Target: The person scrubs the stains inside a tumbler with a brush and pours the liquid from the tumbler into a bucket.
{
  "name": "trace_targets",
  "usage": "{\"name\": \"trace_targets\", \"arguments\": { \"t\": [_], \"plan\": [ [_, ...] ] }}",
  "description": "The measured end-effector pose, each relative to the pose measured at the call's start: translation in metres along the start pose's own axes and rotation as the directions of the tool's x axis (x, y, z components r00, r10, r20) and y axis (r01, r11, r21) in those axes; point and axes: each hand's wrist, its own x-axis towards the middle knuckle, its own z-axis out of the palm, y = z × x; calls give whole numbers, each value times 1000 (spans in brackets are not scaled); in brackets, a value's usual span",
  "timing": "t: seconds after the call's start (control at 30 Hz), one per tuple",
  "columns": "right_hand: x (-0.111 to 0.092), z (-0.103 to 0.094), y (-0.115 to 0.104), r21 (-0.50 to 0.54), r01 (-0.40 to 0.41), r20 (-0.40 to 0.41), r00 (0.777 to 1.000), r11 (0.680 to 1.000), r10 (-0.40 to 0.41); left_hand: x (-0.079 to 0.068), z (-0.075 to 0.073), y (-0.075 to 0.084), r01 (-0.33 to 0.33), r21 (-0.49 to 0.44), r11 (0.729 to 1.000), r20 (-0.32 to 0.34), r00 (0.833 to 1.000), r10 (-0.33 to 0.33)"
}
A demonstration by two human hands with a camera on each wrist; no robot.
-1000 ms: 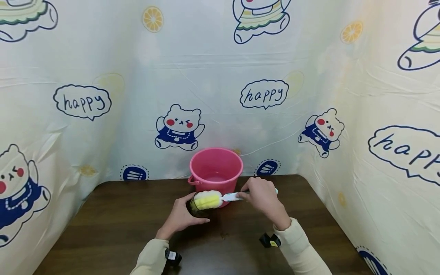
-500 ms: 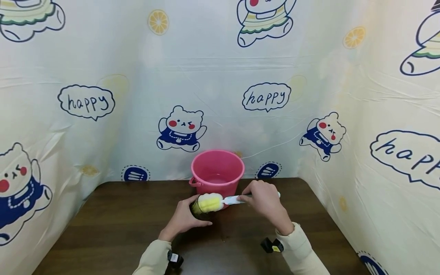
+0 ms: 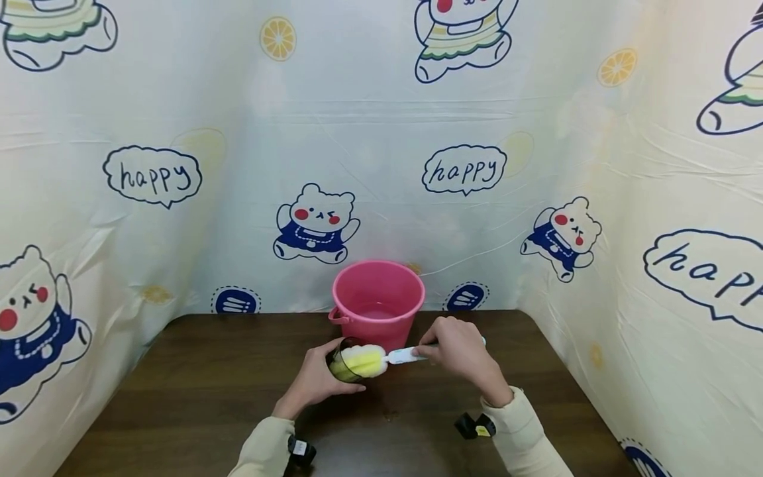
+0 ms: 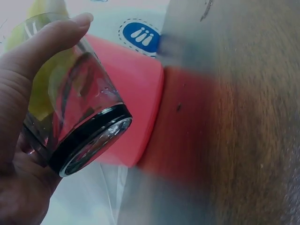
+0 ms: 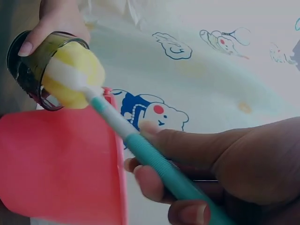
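Observation:
My left hand [image 3: 318, 376] grips a dark, see-through drinking glass [image 4: 79, 112], its fingers and thumb wrapped around the side. The glass is tilted, mouth toward the right. In my right hand [image 3: 461, 351] is a sponge bottle brush, pinched by its white and teal handle [image 5: 154, 159]. The yellow and white sponge head [image 5: 77, 75] sits partly inside the mouth of the glass, with the rest sticking out. Both hands are above the table, just in front of the pink bucket [image 3: 377, 311].
The bucket stands at the back of the brown wooden table [image 3: 197, 391], its side handle [image 3: 338, 318] to the left. Behind and on both sides hangs a pale printed curtain [image 3: 381, 119]. A small dark speck [image 3: 390, 416] lies on the tabletop.
The brush head and handle have dipped slightly, and the glass has turned a little, showing more of its rim. Both hands keep their hold. The head view has shifted slightly.

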Motion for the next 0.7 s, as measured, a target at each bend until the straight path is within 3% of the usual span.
{"name": "trace_targets", "arguments": {
  "t": [0.13, 0.23, 0.4, 0.57, 0.7],
  "plan": [
    [3, 4, 2, 26, -43, -42, 998, 999, 44, 0, 0, 1, 15, 10, 1000, 9, 1000, -15],
    [4, 8, 3, -16, -75, -65, 995, 997, 74, -1, 0, 1, 33, 30, 999, 20, 999, -34],
    [2, 7, 4, -85, -44, -44, 998, 995, 40, 0, 0, 0, 22, 46, 999, 22, 999, -23],
    [1, 5, 7, -27, 13, -5, 1000, 1000, -13, 1, 0, -1, -12, 24, 1000, 30, 999, 12],
    [3, 9, 9, 17, -35, -38, 999, 999, 35, 1, 0, -1, -9, 28, 1000, 48, 999, 7]
  ]
}}
